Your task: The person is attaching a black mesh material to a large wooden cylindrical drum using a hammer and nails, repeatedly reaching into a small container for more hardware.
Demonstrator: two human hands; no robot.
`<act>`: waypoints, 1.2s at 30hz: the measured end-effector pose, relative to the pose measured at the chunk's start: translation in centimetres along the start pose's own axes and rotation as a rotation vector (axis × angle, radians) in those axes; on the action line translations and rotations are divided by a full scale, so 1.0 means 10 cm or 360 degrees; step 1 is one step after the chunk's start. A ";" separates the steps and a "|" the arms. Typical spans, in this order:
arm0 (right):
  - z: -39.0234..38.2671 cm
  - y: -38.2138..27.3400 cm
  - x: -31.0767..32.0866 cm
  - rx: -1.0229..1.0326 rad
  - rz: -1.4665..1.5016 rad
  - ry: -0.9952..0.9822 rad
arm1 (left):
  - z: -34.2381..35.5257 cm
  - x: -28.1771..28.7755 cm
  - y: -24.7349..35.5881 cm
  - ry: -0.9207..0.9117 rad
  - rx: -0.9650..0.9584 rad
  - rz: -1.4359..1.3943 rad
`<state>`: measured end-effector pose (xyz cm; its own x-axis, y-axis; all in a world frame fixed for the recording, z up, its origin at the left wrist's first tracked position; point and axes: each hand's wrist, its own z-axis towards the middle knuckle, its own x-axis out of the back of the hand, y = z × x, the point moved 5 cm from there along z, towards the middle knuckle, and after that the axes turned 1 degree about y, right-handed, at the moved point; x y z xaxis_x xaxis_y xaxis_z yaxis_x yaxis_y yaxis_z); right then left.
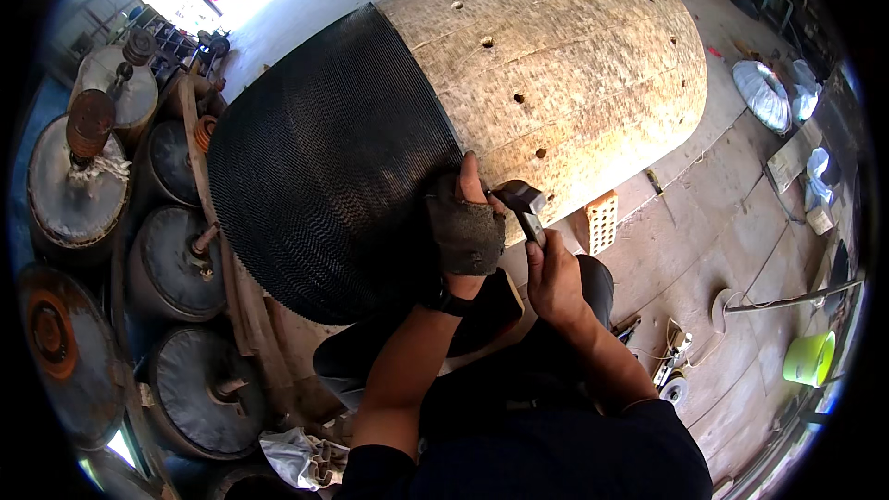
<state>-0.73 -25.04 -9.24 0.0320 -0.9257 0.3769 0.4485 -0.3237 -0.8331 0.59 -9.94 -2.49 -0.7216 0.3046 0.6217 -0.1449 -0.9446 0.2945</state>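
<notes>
With right hand (557, 289), gripping a hammer (520, 195); with gloved left hand (469, 237), touching the ribbed black covering (324, 148) on the wooden drum (588, 74), leaving any grip uncertain; apparently fastening, next likely needing careful taps.

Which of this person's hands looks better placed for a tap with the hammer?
The right hand, most likely: it grips the hammer. The gloved left hand is at the edge of the black ribbed covering, close by the hammer, so it seems better placed for steadying.
</notes>
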 end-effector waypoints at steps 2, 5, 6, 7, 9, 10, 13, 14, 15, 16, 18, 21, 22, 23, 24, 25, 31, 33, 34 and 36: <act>0.03 0.05 -0.05 -0.0019 -0.0060 -0.0034 | 0.00 -0.02 0.00 -0.0066 0.0069 0.0046; 0.02 0.03 -0.03 -0.0024 0.0004 0.0002 | -0.04 -0.03 -0.04 0.0082 -0.0130 0.0027; -0.02 0.02 -0.02 -0.0042 0.0030 0.0028 | -0.04 -0.02 -0.03 0.0056 -0.0093 0.0023; -0.03 0.01 0.00 -0.0059 0.0058 0.0052 | -0.03 0.00 0.01 0.0029 -0.0056 0.0021; 0.08 0.07 -0.10 -0.0124 -0.0149 -0.0037 | -0.04 0.04 0.04 -0.0006 0.0003 -0.0008; 0.08 0.08 -0.07 -0.0057 -0.0117 -0.0008 | -0.04 0.06 0.04 -0.0015 0.0022 -0.0033; -0.04 0.02 0.03 -0.0130 0.0149 0.0055 | -0.22 0.23 0.08 0.0015 0.0014 0.0007; -0.10 0.08 0.04 -0.0039 0.0336 0.0164 | -0.36 0.29 0.11 0.0025 0.0004 0.0037; -0.15 0.11 0.05 0.0036 0.0358 0.0254 | -0.47 0.29 0.10 -0.0062 -0.0003 -0.0028; -0.11 0.05 0.02 0.0055 0.0171 0.0183 | -0.63 0.29 0.08 -0.0155 0.0003 -0.0089; 0.02 0.14 -0.17 -0.0004 -0.0254 -0.0054 | -0.94 0.28 0.09 -0.0391 -0.0011 -0.0084; 0.02 0.10 -0.12 -0.0032 0.0022 0.0001 | -1.32 0.15 -0.02 -0.0703 -0.0091 0.0093; -0.08 0.14 -0.13 -0.0095 0.0241 0.0063 | -1.62 0.05 -0.12 -0.0778 -0.0086 0.0116; -0.16 0.19 -0.12 -0.0059 0.0377 0.0112 | -1.71 0.02 -0.17 -0.0811 -0.0074 0.0137; -0.18 0.15 -0.07 0.0066 0.0434 0.0171 | -1.77 0.02 -0.18 -0.0852 -0.0066 0.0155; -0.19 0.12 -0.03 0.0189 0.0490 0.0231 | -1.84 0.04 -0.18 -0.0872 -0.0041 0.0163; -0.05 0.16 -0.23 -0.0174 0.0123 -0.0129 | -2.32 -0.22 -0.30 -0.0825 -0.0262 0.0176; -0.15 0.01 -0.13 -0.0109 0.0465 0.0084 | -2.42 -0.24 -0.32 -0.0747 -0.0324 0.0242; -0.20 0.01 -0.09 -0.0082 0.0657 0.0150 | -2.46 -0.29 -0.34 -0.0768 -0.0346 0.0283; -0.16 0.13 -0.13 0.0221 0.0385 0.0257 | -2.48 -0.39 -0.37 -0.0958 -0.0248 0.0269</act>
<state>-1.62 -24.62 -11.46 0.0155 -0.9953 0.0960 0.5632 -0.0707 -0.8233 -12.86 -10.67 -23.97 -0.2433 0.1224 0.9622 -0.1916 -0.9785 0.0761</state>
